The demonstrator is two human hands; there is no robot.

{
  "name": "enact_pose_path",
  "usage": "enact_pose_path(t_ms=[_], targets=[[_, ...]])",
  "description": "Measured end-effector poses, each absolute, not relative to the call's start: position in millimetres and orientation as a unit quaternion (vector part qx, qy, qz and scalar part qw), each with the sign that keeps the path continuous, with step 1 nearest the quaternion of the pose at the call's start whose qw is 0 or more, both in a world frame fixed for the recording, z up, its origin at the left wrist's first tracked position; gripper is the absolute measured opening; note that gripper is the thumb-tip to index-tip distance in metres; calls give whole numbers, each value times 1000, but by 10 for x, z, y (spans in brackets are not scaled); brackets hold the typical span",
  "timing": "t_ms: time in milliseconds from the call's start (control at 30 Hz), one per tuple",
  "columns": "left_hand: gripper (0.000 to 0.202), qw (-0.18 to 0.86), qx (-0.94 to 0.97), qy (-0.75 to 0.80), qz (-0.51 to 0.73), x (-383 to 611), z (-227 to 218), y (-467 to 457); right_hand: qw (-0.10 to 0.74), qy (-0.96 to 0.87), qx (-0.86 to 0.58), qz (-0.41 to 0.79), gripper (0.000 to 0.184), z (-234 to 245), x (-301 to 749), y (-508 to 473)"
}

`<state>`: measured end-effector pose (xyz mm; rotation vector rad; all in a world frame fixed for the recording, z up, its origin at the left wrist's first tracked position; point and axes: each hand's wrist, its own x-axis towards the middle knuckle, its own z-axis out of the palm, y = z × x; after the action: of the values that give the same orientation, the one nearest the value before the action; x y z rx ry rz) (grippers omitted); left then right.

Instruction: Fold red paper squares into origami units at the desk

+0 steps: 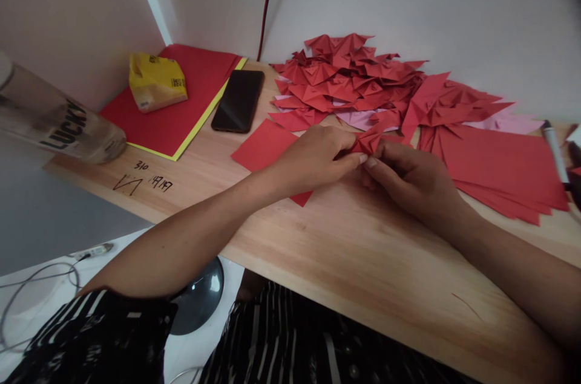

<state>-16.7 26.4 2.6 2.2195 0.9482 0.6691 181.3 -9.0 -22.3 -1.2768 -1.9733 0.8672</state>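
Between my two hands, just above the wooden table, is a small folded red paper (368, 141) with pointed ends. My left hand (320, 154) pinches its left side between thumb and fingers. From the right, my right hand (411, 175) grips the same piece, thumb in front and fingers curled behind. The fingers hide its lower part. Under my left wrist lies a flat red paper sheet (265, 145), partly covered by the hand and forearm. Just behind my hands, a heap of folded red paper pieces (345, 81) rests against the wall, with some pink ones among them.
A fanned stack of red sheets (503, 166) lies right, beside a marker (554, 151). A black phone (238, 101), red and yellow sheets (181, 124), a yellow packet (157, 81) and a clear bottle (59, 112) stand left. The table's front edge (290, 288) runs near my lap.
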Motion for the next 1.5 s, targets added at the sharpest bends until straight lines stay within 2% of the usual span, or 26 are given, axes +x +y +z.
enact_pose_path(t_ms=[933,1500], targets=[[30,292,854,354,244,-165,36,254,302,-766,-477,309,25,-211,1805,-84],[23,258,877,352,201,-174,42,247,300,-778,-475,280,23,-232,1802,-85]])
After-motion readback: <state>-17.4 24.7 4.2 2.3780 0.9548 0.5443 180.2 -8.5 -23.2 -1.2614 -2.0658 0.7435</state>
